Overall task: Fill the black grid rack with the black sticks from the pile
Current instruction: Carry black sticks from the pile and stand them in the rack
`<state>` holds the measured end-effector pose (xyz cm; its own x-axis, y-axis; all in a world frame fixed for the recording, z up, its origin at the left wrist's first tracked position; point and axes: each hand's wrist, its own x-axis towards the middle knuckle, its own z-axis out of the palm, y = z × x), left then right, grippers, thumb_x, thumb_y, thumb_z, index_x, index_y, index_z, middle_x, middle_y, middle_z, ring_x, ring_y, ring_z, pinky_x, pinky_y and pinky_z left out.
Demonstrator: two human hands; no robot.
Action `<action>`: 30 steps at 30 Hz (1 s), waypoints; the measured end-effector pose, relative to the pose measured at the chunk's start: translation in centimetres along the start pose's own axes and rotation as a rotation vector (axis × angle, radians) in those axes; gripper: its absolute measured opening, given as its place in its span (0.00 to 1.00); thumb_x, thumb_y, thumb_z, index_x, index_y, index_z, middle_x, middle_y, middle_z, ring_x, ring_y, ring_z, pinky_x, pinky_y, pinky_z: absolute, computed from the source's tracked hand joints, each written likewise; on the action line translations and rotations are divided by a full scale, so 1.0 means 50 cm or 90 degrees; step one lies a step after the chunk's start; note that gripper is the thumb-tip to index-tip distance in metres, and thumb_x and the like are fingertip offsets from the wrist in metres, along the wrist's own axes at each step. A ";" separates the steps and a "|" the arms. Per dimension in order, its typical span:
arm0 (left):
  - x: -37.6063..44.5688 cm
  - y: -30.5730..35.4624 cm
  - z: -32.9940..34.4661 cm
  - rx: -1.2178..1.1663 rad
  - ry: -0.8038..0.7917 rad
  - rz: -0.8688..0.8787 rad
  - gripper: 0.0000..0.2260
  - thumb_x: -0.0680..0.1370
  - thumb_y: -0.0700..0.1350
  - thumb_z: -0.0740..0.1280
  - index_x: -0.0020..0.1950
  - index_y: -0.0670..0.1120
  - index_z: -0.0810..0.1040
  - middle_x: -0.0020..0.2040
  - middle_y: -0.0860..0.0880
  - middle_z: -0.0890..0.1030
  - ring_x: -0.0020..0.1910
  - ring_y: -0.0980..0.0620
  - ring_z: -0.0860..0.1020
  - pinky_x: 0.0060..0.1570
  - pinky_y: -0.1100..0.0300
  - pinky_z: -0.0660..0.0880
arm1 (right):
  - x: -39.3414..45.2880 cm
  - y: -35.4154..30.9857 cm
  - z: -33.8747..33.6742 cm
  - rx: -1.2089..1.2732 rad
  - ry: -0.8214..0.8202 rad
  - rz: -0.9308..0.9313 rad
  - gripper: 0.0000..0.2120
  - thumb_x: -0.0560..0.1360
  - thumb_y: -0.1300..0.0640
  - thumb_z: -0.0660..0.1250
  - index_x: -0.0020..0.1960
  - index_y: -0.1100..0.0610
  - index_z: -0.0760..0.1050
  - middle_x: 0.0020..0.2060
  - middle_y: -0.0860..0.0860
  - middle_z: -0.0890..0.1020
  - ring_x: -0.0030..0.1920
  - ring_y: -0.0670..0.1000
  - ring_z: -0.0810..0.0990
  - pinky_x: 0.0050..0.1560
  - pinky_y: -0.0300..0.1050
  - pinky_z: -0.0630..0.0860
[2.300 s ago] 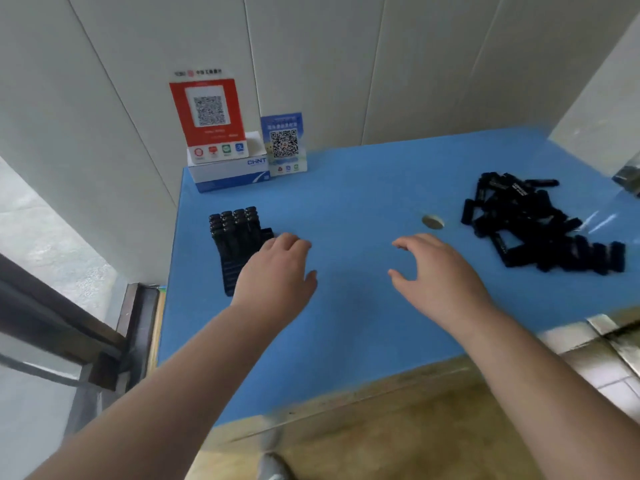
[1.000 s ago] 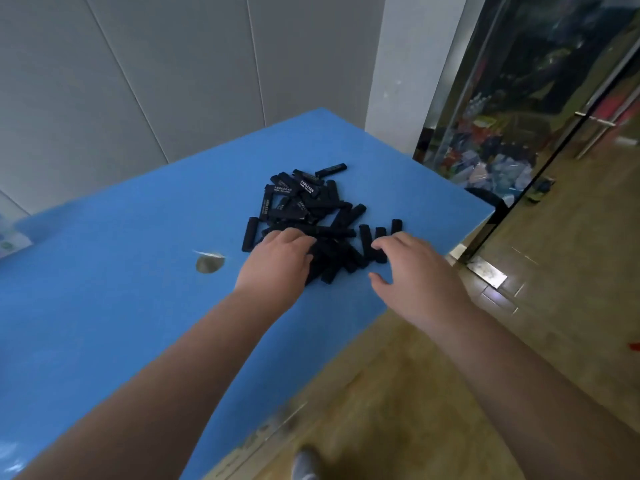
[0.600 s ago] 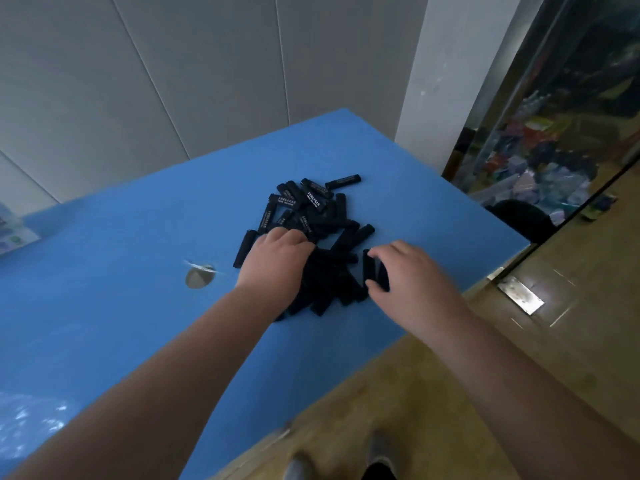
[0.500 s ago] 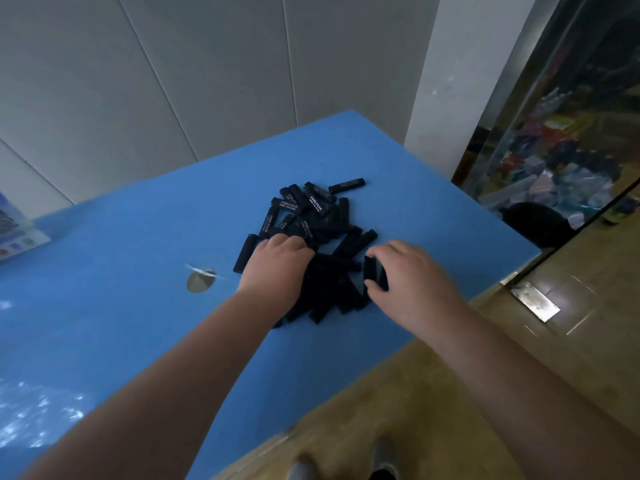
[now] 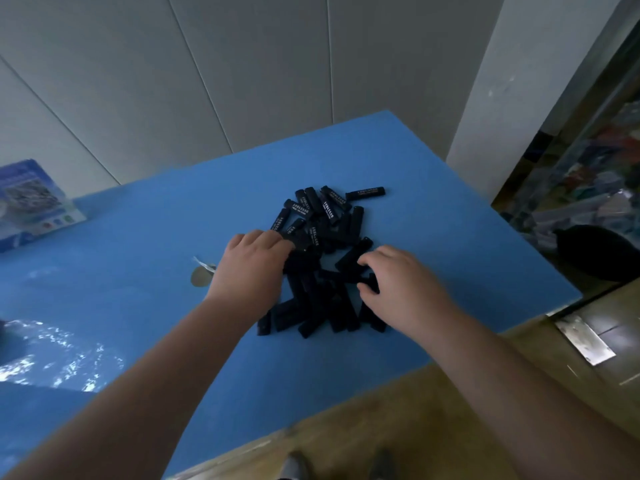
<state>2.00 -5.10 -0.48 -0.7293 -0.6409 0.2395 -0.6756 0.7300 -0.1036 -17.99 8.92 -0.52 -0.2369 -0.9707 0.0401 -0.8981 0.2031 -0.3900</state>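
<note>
The pile of black sticks (image 5: 323, 237) lies on the blue table (image 5: 138, 271), toward its right end. Several sticks carry white lettering. My left hand (image 5: 249, 268) lies on the pile's left side, its fingers curled down into the sticks with the tips hidden among them. My right hand (image 5: 398, 285) is on the pile's right side, thumb and fingers closed on a black stick (image 5: 372, 282). Several sticks lie spread toward the near edge between my wrists. The black grid rack is out of view.
A round hole (image 5: 200, 276) sits in the tabletop just left of my left hand. A blue printed sign (image 5: 31, 206) stands at the far left by the wall. The table's right corner (image 5: 575, 299) borders a glass partition, with a metal floor plate (image 5: 585, 337) below.
My view swung right from the rack to the pile. Both hands reached the pile and dug in; sticks now lie spread nearer the front edge.
</note>
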 end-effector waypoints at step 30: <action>-0.050 0.090 -0.077 -1.167 -0.088 -0.572 0.06 0.81 0.36 0.63 0.52 0.40 0.80 0.46 0.43 0.79 0.42 0.51 0.82 0.50 0.55 0.80 | 0.052 -0.007 -0.028 0.390 0.041 0.048 0.02 0.75 0.53 0.72 0.45 0.51 0.82 0.37 0.45 0.84 0.39 0.42 0.80 0.38 0.29 0.72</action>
<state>1.19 0.72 2.16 -0.3839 -0.8274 -0.4098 0.0373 -0.4574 0.8885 -18.82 6.49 1.02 -0.3308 -0.9428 0.0406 -0.5065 0.1411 -0.8506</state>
